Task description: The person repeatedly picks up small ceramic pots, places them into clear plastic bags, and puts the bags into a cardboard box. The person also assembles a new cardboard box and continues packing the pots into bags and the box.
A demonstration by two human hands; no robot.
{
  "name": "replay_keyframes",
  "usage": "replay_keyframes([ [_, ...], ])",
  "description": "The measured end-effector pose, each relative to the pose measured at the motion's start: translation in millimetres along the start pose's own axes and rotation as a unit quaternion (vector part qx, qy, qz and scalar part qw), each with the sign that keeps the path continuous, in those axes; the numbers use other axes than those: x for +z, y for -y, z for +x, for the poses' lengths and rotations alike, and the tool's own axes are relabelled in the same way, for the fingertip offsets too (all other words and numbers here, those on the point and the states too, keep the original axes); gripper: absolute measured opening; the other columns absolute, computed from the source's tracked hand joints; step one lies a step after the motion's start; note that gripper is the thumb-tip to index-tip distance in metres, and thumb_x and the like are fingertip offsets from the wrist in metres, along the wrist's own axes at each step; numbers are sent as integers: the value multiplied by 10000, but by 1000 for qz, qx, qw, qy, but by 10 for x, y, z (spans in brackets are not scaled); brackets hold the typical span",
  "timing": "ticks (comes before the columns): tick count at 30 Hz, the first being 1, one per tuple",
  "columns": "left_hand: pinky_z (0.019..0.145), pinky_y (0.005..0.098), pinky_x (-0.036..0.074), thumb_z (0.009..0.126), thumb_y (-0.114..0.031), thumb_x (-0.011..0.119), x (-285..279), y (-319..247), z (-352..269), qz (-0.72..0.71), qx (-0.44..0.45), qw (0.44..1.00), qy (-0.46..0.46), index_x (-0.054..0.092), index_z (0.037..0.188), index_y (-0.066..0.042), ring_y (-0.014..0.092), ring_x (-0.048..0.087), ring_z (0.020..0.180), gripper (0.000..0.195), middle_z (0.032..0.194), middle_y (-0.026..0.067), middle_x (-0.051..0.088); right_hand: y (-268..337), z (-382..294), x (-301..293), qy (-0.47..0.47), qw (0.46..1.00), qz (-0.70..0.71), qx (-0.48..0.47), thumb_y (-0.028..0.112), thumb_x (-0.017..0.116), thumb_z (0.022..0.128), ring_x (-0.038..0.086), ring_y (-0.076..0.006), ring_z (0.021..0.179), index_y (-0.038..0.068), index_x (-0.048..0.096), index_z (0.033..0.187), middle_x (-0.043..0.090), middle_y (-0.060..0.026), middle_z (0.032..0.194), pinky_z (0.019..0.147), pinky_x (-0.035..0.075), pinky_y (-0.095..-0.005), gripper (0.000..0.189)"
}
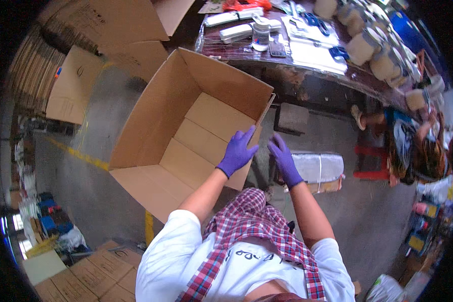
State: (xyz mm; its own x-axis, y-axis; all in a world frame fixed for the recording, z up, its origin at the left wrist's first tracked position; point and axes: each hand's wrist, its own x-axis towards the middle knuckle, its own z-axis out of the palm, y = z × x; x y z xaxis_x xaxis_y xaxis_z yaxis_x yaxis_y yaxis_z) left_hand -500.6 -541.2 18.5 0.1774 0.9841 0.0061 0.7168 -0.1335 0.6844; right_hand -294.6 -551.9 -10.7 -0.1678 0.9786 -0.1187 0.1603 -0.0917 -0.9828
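Observation:
A large open cardboard box (151, 117) stands before me, tilted in the picture, with nothing visible inside. Its bottom flaps (196, 137) meet in seams, and one top flap (154, 185) folds out toward me. My left hand (236, 153), in a purple glove, lies at the box's right wall with thumb and fingers apart; whether it presses on the rim is hard to tell. Just outside that wall is my right hand (284, 160), also gloved in purple, raised with its fingers slightly spread and nothing in them.
A dark table (241, 54) with a bottle (261, 34), a phone (277, 49), papers (313, 56) and wrapped bundles lies beyond the box. A strapped grey bundle (317, 168) sits right of my hand. Further right are a person (411, 139) and a red stool (372, 162). Flattened cardboard (37, 71) is stacked left.

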Motion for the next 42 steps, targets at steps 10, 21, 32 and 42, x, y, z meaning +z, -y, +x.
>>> replay_keyframes([
  [10, 983, 403, 399, 910, -378, 446, -93, -91, -275, -82, -209, 968, 111, 464, 1323, -72, 347, 482, 1201, 515, 1301, 191, 506, 58, 1282, 555, -8, 987, 88, 131, 181, 620, 745, 579, -279, 830, -6, 231, 1278, 564, -179, 973, 656, 494, -403, 685],
  [21, 961, 436, 411, 885, -293, 448, 566, -235, 574, -41, -208, 977, -25, 448, 1333, -99, 375, 500, 1147, 489, 1270, 214, 507, -476, 2439, 81, 82, 982, -136, 104, 196, 559, 754, 604, -305, 809, 24, 577, 979, 618, -186, 939, 610, 505, -425, 284],
  [32, 959, 447, 396, 816, -198, 538, 812, -558, 812, 55, -181, 980, -68, 451, 1314, -27, 363, 510, 1134, 534, 1259, 208, 518, -565, 2599, -444, 285, 956, 57, 45, 116, 597, 767, 597, -234, 840, -13, 616, 1015, 649, -118, 943, 748, 503, -374, 280],
  [42, 1079, 430, 261, 794, -303, 649, 2322, -404, 1093, -55, -234, 971, -8, 434, 1347, -54, 343, 357, 1282, 644, 1368, 180, 415, -1661, 2622, -1709, 306, 812, -111, 484, 403, 586, 871, 657, -277, 815, 23, 644, 1076, 679, -158, 991, 752, 518, -415, 436],
])
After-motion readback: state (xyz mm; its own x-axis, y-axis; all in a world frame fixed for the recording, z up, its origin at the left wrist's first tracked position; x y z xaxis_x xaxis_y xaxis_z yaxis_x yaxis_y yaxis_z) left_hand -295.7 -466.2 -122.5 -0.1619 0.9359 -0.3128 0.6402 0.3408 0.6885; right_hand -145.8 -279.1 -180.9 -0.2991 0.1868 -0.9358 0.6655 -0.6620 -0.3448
